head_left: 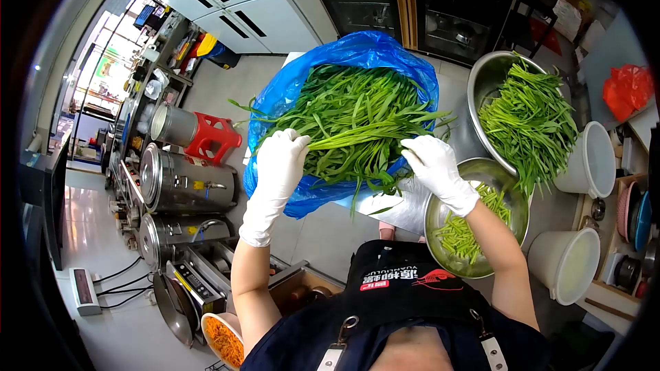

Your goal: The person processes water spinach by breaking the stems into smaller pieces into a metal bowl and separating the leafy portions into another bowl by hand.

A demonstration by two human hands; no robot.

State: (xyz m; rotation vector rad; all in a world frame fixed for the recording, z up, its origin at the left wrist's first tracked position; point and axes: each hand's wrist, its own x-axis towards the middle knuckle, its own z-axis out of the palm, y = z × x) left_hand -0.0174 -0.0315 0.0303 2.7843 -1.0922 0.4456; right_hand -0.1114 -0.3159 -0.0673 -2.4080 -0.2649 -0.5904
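Observation:
White gloves cover both hands. My left hand (280, 165) is closed on the stem end of a bunch of long green leafy stems (344, 138), at the left of a blue plastic bag (275, 98). More leafy greens (364, 89) fill the bag. My right hand (430, 161) is at the bag's right edge, fingers bent together by the leaves; what they hold is too small to make out. Below that hand, a metal bowl (434, 223) contains short cut green stems (467, 233). A larger metal basin (481, 85) at the right holds long greens (529, 116).
Two white buckets (597, 158) (567, 266) stand at the right. Large steel pots (185, 182) and a red plastic stool (212, 138) are on the left. Shredded orange food fills a bowl (225, 340) at lower left. A red bag (627, 92) is at far right.

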